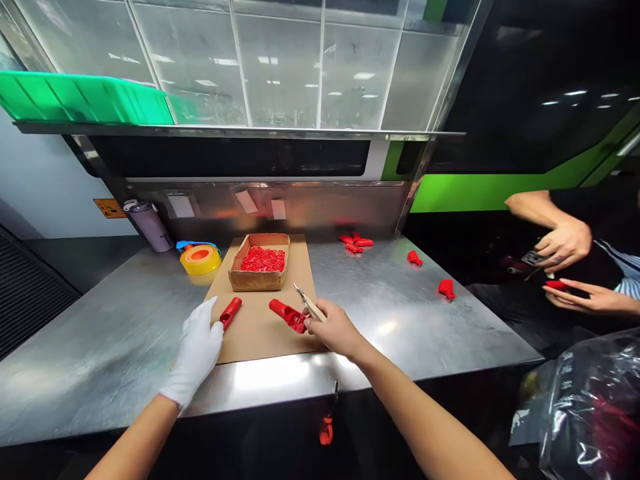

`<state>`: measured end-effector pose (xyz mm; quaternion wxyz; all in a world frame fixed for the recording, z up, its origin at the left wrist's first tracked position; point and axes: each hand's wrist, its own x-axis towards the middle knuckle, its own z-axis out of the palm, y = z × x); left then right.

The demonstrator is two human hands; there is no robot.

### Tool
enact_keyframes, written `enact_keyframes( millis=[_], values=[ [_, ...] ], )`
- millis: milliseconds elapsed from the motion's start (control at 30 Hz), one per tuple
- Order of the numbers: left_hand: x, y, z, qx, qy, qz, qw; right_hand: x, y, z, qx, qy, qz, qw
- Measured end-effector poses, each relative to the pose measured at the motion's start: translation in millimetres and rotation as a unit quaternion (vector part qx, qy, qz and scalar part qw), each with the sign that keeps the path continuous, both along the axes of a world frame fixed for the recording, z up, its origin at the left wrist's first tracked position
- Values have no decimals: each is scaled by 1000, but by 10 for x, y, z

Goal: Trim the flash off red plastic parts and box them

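My left hand [195, 347], in a white glove, rests at the left edge of the cardboard sheet [250, 340]. Its thumb and fingers close on the lower end of a hollow red plastic part [231, 312]. Across the sheet, my bare right hand [335, 328] grips a slim pale-handled tool with a metal tip [311, 305], which looks like nippers. A second red plastic part [286, 313], tube-shaped with an open lower end, sits at the fingertips of this same hand. Behind both hands stands a cardboard box [257, 280] of small red pieces.
Yellow tape [200, 261] and a purple bottle [150, 227] stand at the back left. Several red parts [356, 241] lie at the back right of the metal table [390, 333]. A green bin [85, 100] sits on the shelf above. A co-worker's hands [567, 250] work at the right.
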<state>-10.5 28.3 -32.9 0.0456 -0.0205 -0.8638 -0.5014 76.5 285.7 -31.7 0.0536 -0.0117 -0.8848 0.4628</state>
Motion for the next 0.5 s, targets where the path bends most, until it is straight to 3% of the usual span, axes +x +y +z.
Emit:
enact_keyframes(
  millis=[100,167,233,267,367,500],
  values=[
    [320,96,27,17,20,-46,999,199,-101,18,-101,-1,38,994],
    [629,202,40,91,-54,-125,986,340,-256,26,-150,2,56,987],
    [917,315,26,244,-158,-216,932,472,-449,21,-183,9,64,981],
    [1030,362,5,319,-203,-230,897,533,-546,13,-195,11,67,978],
    [1211,405,-93,472,-246,-198,823,696,-759,-19,-198,15,75,977],
    [1234,237,-182,507,-266,-175,801,855,-776,2,-124,35,70,989]
  ],
)
